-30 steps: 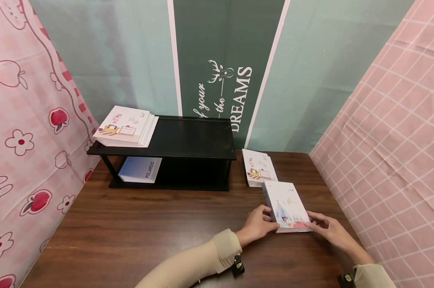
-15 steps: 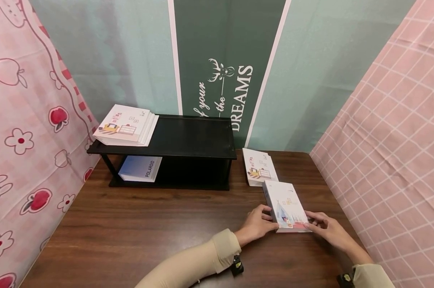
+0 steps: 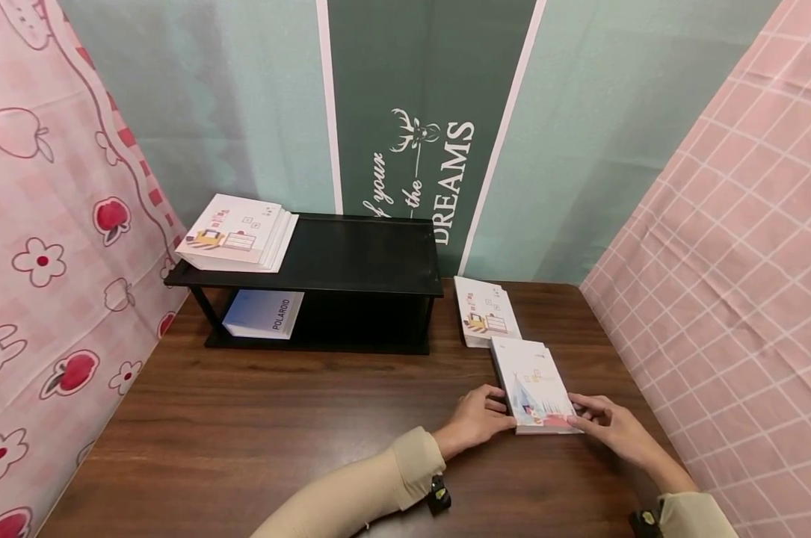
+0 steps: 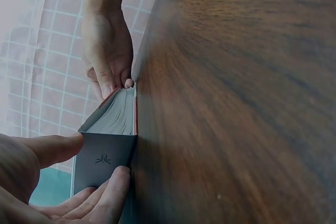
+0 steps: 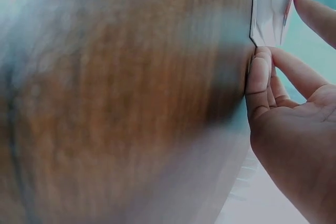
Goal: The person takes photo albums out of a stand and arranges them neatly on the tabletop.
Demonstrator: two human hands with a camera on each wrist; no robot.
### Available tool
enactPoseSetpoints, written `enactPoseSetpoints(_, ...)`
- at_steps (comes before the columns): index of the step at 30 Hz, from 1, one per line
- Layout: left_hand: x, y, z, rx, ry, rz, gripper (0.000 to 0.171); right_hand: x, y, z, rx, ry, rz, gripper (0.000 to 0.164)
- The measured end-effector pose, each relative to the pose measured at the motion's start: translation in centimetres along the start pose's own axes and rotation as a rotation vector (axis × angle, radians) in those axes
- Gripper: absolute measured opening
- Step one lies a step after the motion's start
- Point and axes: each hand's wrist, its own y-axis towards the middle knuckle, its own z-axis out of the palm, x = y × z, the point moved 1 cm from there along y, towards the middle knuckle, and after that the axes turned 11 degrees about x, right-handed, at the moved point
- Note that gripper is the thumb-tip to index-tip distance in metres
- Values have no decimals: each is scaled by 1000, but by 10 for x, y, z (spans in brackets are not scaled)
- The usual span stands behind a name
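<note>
A thick white book (image 3: 536, 381) with a blue tent drawn on its cover lies at the right of the table. My left hand (image 3: 475, 420) is at its left side; in the left wrist view the fingers (image 4: 113, 190) rest along the grey spine and the thumb tip is at the spine's upper edge. From the other side my right hand (image 3: 610, 426) pinches the near right corner, thumb on the cover edge, other fingers curled low by the side. Page edges (image 4: 113, 114) show between the covers. Just behind lies another white book (image 3: 486, 310) with a yellow picture.
A black two-tier shelf (image 3: 365, 258) stands at the back left of the wooden table (image 3: 277, 426). White books (image 3: 233, 232) are stacked on its top left, and a blue Polaroid book (image 3: 264, 314) lies on the lower tier. Pink cloth (image 3: 735, 246) borders the right side.
The left hand has shifted slightly left, its thumb now off the book's near corner. The tent book's cover sits a little further left, showing less of its spine. The right hand has barely moved.
</note>
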Motion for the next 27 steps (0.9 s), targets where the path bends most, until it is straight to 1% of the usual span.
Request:
enactPoseSetpoints(4, 3, -1, -2, 9, 10, 5, 48, 3, -1, 0, 10, 4, 29, 47)
enactPoseSetpoints(7, 4, -3, -3, 15, -4, 6, 48, 4, -1, 0, 7, 3, 35, 46)
enactPoseSetpoints(13, 5, -7, -8, 14, -36, 26, 48, 3, 0, -1, -6, 2, 19, 43)
enactPoseSetpoints(20, 8, -12, -17, 23, -88, 12, 46, 6, 3, -2, -22, -5, -38, 40)
enactPoseSetpoints(23, 10, -14, -23, 23, -90, 14, 45, 8, 5, -2, -33, 1, -26, 40)
enactPoseSetpoints(27, 13, -16, -29, 22, -92, 0, 46, 10, 8, -1, -39, -14, -13, 40)
